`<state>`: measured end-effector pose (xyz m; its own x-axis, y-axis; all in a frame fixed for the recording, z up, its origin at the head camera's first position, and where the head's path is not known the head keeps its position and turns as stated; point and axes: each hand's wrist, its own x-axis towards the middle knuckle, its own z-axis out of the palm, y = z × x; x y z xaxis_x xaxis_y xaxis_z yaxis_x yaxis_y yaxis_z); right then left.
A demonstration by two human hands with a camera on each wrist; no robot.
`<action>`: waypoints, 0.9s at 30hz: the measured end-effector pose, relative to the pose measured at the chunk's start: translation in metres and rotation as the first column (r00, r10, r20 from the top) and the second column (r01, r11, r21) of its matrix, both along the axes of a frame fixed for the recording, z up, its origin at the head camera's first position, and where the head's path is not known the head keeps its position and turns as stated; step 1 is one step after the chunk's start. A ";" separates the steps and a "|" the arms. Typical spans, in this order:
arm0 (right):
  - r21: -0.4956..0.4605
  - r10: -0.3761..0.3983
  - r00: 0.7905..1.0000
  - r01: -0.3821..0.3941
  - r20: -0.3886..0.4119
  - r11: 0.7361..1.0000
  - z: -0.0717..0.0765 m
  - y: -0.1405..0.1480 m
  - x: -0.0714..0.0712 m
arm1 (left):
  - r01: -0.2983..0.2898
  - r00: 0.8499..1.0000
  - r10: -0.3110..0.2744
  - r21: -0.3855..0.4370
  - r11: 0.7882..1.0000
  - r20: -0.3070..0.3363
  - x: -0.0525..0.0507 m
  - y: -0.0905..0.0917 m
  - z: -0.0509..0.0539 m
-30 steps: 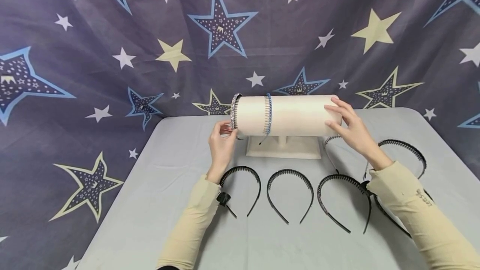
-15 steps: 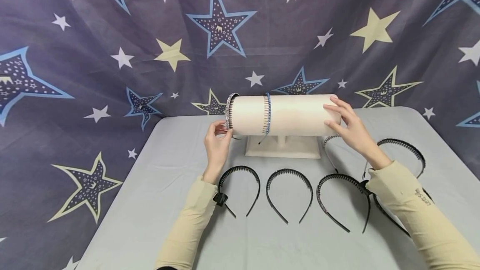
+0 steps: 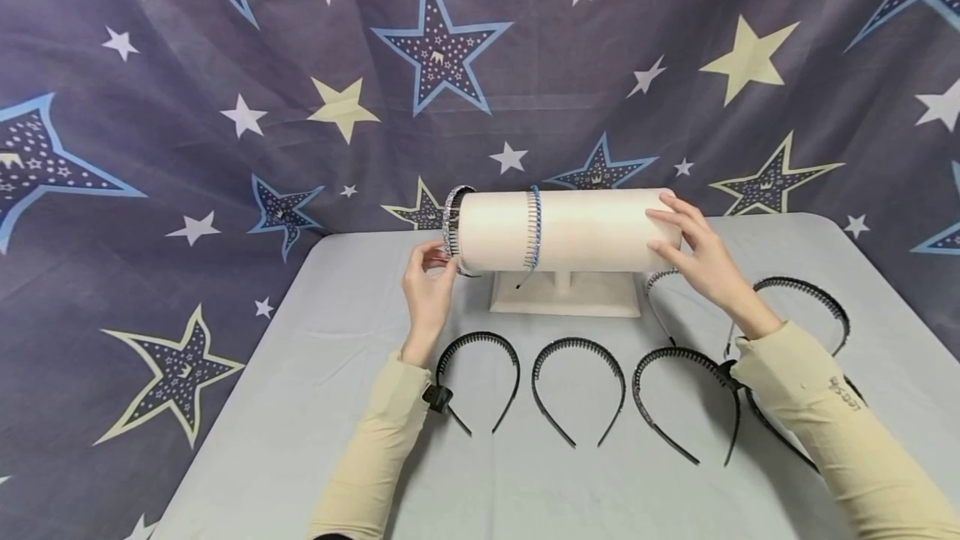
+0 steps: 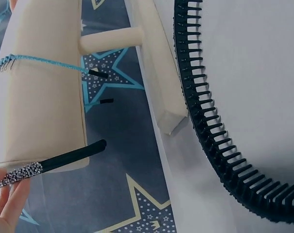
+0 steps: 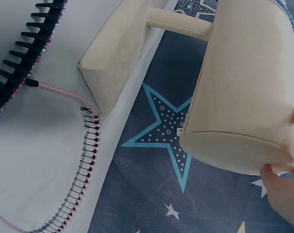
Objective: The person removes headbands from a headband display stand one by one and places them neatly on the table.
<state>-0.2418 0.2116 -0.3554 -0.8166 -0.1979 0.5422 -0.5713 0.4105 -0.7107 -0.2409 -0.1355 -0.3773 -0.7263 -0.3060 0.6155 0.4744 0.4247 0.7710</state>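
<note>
A glittery silver headband (image 3: 452, 223) sits at the left end of a cream padded roll (image 3: 592, 232). My left hand (image 3: 427, 290) pinches this headband low on its near side, between thumb and fingers. In the left wrist view the headband's dark tip (image 4: 74, 155) crosses the roll's end. A blue headband (image 3: 534, 227) goes round the roll, left of its middle. At the opposite end, my right hand (image 3: 705, 261) rests its spread fingers and thumb on the roll. In the right wrist view the fingertips touch beside the roll's round end face (image 5: 239, 153).
The roll stands on a cream base (image 3: 566, 294). Several headbands lie on the grey table in front and to the right, among them a black toothed one (image 3: 577, 344) and a pink one (image 5: 88, 160). A dark starry cloth (image 3: 262, 48) hangs behind.
My left hand has drawn the silver headband leftward along the roll, to its end. The right hand stays on the other end, and the blue headband keeps its place.
</note>
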 end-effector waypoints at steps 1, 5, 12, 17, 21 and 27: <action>0.002 -0.002 1.000 0.002 0.002 1.000 0.000 0.000 0.000 | -0.002 1.000 0.002 0.001 1.000 -0.001 0.000 -0.001 0.000; -0.006 0.006 1.000 -0.006 -0.009 1.000 0.003 -0.002 0.003 | -0.017 1.000 0.017 0.001 1.000 0.001 -0.001 -0.003 0.001; -0.006 0.010 0.999 -0.010 -0.031 1.000 0.023 -0.014 0.020 | -0.038 0.999 0.037 0.039 0.999 0.039 -0.003 -0.008 0.007; -0.008 0.011 1.000 -0.011 -0.029 1.000 0.023 -0.014 0.020 | -0.056 0.996 0.054 0.030 0.998 0.074 -0.007 -0.018 0.004; -0.006 0.010 1.000 -0.011 -0.028 1.000 0.023 -0.014 0.020 | -0.073 0.994 0.070 0.035 0.997 0.082 -0.008 -0.028 0.002; -0.006 0.010 1.000 -0.010 -0.027 1.000 0.023 -0.014 0.020 | -0.098 0.990 0.095 0.025 0.995 0.107 -0.005 -0.043 0.001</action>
